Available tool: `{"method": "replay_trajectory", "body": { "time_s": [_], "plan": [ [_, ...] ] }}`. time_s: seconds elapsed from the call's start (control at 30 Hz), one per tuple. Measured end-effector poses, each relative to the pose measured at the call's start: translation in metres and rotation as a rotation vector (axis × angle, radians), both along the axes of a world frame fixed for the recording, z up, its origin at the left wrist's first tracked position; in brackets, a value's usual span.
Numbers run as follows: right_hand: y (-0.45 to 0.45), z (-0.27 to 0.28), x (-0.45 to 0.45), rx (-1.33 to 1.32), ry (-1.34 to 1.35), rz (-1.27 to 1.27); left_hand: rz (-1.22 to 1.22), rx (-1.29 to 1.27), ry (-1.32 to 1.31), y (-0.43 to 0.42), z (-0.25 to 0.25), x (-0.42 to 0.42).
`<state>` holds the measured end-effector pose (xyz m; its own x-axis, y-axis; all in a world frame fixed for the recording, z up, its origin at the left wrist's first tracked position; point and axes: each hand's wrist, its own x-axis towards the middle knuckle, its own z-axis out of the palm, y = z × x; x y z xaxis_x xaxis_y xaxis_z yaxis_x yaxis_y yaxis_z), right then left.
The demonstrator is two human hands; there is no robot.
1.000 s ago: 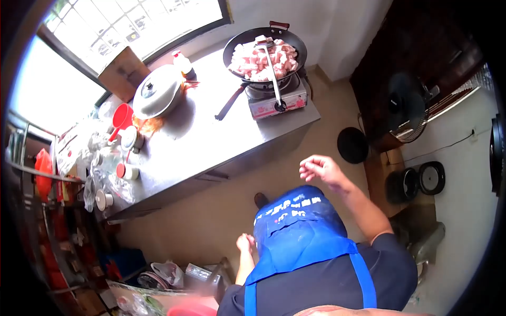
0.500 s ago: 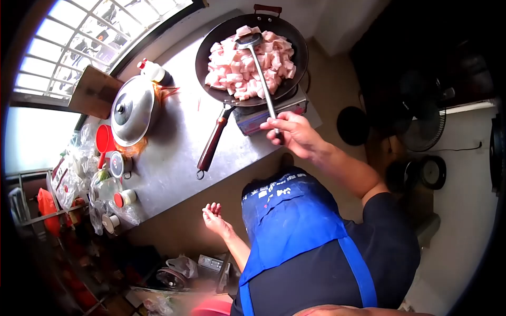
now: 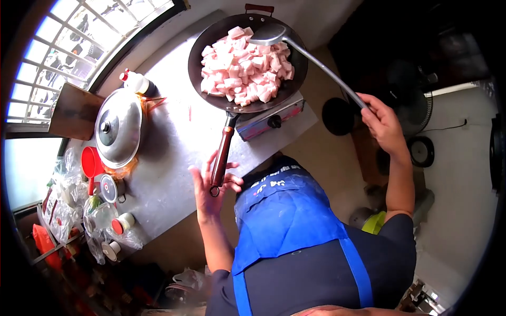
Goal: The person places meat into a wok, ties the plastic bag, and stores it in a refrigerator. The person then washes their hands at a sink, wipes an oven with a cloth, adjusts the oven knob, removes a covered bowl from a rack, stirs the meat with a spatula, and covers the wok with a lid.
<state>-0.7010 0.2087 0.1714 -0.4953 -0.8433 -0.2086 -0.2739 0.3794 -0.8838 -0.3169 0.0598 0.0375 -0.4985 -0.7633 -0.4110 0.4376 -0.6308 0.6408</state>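
A black wok (image 3: 195, 68) full of pale pink meat chunks (image 3: 240, 68) sits on a portable gas stove (image 3: 271, 118). My right hand (image 3: 380, 122) grips the end of a long metal ladle (image 3: 327, 68), whose bowl is raised over the far right part of the meat. Beneath the wok's wooden handle (image 3: 224, 150), my left hand (image 3: 211, 181) has its fingers spread around the handle's end without closing on it.
On the metal counter (image 3: 174, 174) at left are a lidded silver pan (image 3: 120, 129), a red ladle (image 3: 91, 162), a sauce bottle (image 3: 138, 83), a red-lidded jar (image 3: 124, 223) and plastic bags. A fan (image 3: 419, 113) stands at right.
My right hand has lifted the ladle off the meat and swung it to the right. My left hand has risen from beside the apron to the wok handle.
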Motion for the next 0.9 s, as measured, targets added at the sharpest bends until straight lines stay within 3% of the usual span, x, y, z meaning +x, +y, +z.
{"method": "replay_trajectory", "body": {
  "time_s": [0.07, 0.13, 0.2, 0.37, 0.43, 0.47, 0.57, 0.9],
  "plan": [
    [0.009, 0.012, 0.007, 0.030, -0.026, -0.029, -0.324, 0.089, 0.165, -0.014, -0.012, 0.006],
    [0.017, 0.015, 0.012, 0.017, -0.058, -0.042, -0.311, 0.362, 0.175, -0.026, -0.013, 0.006],
    [0.024, 0.008, 0.008, 0.028, -0.054, -0.067, -0.325, 0.336, 0.077, -0.032, 0.000, 0.006],
    [0.027, 0.013, 0.004, 0.070, -0.107, -0.115, -0.372, 0.321, 0.208, -0.050, -0.009, 0.025],
    [0.017, 0.006, -0.009, 0.049, 0.130, 0.000, -0.374, 0.308, 0.233, -0.051, -0.012, 0.026],
    [0.010, 0.012, -0.009, 0.045, 0.133, 0.004, -0.382, 0.301, 0.255, -0.049, -0.011, 0.026],
    [-0.017, 0.045, -0.003, 0.057, 0.532, 0.157, -0.346, 0.327, 0.343, -0.045, -0.013, 0.025],
    [-0.113, 0.154, 0.035, 0.016, 1.140, 0.883, -0.256, 0.430, 0.602, -0.037, -0.027, 0.026]
  ]
}}
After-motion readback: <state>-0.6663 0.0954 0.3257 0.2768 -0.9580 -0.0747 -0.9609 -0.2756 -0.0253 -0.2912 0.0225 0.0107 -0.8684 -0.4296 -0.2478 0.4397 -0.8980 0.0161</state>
